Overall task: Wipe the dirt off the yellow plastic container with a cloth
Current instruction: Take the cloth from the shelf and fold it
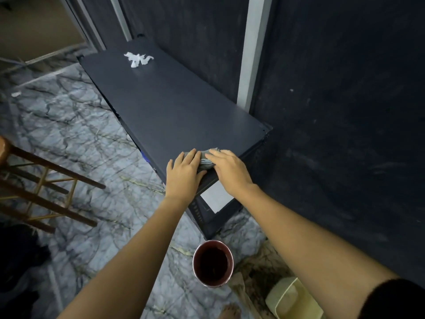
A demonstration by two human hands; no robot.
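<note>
A grey folded cloth point(206, 161) lies at the near corner of a dark blue metal shelf top point(170, 104). My left hand point(185, 172) rests flat on the cloth's left side, and my right hand point(230, 168) lies flat over its right side, fingers together. Both palms press down on it; whether either hand grips it I cannot tell. The pale yellow plastic container point(292, 300) stands on the floor at the bottom right, partly hidden by my right forearm.
A crumpled white tissue point(138, 59) lies at the far end of the shelf top. A dark red bucket point(213, 263) with dark liquid stands on the marble floor below my arms. A wooden stool point(41, 180) is at the left. A dark wall runs along the right.
</note>
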